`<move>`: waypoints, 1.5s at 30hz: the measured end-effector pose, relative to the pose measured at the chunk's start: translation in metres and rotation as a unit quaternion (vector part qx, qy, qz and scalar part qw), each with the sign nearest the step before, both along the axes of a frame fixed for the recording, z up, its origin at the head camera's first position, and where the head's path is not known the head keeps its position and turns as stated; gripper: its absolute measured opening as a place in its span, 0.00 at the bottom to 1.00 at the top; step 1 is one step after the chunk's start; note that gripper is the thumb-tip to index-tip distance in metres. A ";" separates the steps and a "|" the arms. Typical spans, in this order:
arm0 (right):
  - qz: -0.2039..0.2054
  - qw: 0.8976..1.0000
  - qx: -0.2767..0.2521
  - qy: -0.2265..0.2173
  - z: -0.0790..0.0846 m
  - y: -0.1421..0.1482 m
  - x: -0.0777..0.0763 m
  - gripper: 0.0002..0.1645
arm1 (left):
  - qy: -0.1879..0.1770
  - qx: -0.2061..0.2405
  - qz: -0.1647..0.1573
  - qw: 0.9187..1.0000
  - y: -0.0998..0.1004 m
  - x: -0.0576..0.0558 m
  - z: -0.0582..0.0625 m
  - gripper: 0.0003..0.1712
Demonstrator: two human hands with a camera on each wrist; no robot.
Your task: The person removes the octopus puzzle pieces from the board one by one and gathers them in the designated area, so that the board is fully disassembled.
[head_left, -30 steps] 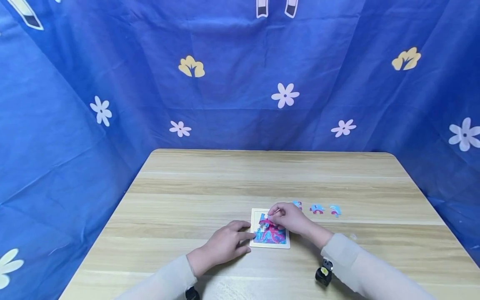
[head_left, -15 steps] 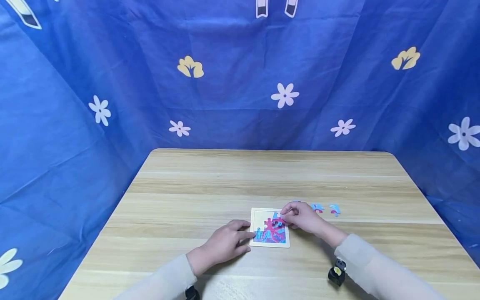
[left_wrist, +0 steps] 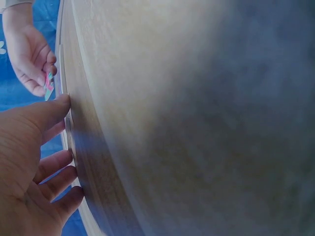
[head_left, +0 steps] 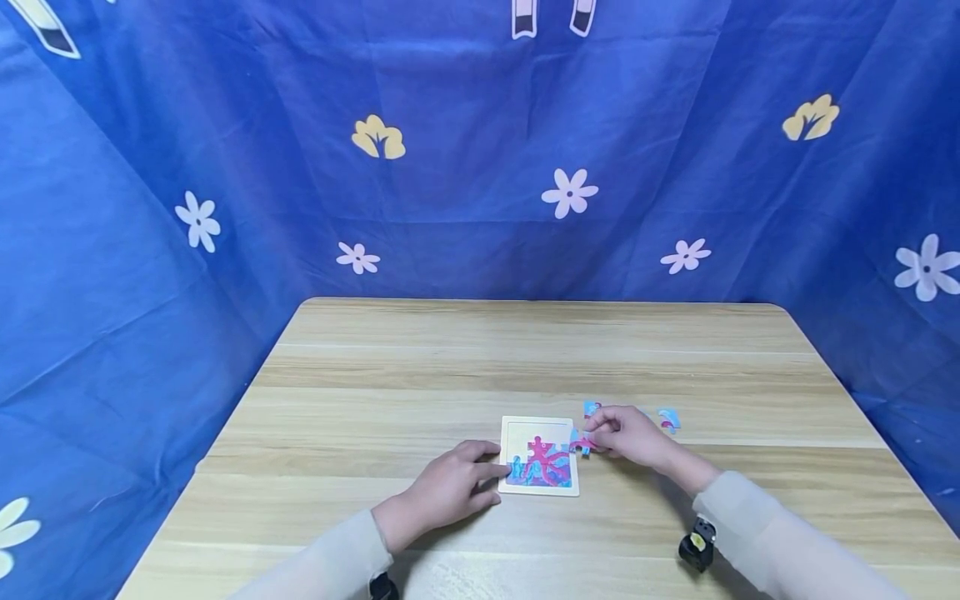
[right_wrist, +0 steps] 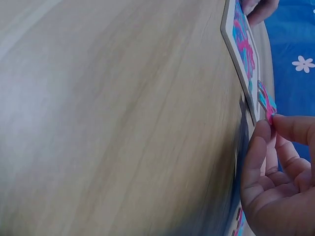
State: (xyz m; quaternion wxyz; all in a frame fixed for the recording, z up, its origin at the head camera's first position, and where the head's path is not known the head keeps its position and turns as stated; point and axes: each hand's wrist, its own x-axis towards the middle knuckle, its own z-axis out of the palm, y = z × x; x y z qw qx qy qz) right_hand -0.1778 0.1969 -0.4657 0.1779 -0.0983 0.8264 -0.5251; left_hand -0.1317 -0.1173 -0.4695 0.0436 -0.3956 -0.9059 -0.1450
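Observation:
A square jigsaw tray [head_left: 542, 491] with a pale frame lies on the table; pink, blue and purple pieces fill its lower part and some of its middle, while the pale base shows above. My right hand [head_left: 628, 435] pinches a pink-and-blue puzzle piece [head_left: 578, 443] between thumb and fingertips, just at the tray's right edge. In the right wrist view this puzzle piece [right_wrist: 267, 102] is held tilted above the frame. My left hand [head_left: 448, 490] rests at the tray's left side, fingers spread, the index fingertip reaching over the frame.
Beyond the right hand lie loose pieces: a blue one [head_left: 591, 408] near the tray's upper right corner and another blue-and-pink one [head_left: 669, 419] farther right. The hand mostly hides one between them. A blue patterned cloth [head_left: 465, 167] hangs around the wooden table [head_left: 375, 358].
My right hand has moved right from above the tray to beyond its right edge, carrying the puzzle piece and uncovering the tray's upper part. My left hand has stayed put.

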 end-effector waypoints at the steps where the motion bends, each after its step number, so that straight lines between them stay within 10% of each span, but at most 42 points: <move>1: -0.001 1.000 0.001 -0.002 0.000 0.001 0.000 0.08 | 0.000 0.001 -0.001 1.000 0.000 0.000 0.000 0.22; 32: -0.044 0.991 0.118 0.049 0.000 0.011 -0.001 0.04 | -0.001 0.006 -0.004 1.000 0.000 0.002 0.002 0.22; 45: -0.025 0.994 0.067 0.078 0.002 -0.010 -0.002 0.07 | 0.000 0.006 -0.005 1.000 0.000 0.000 0.000 0.22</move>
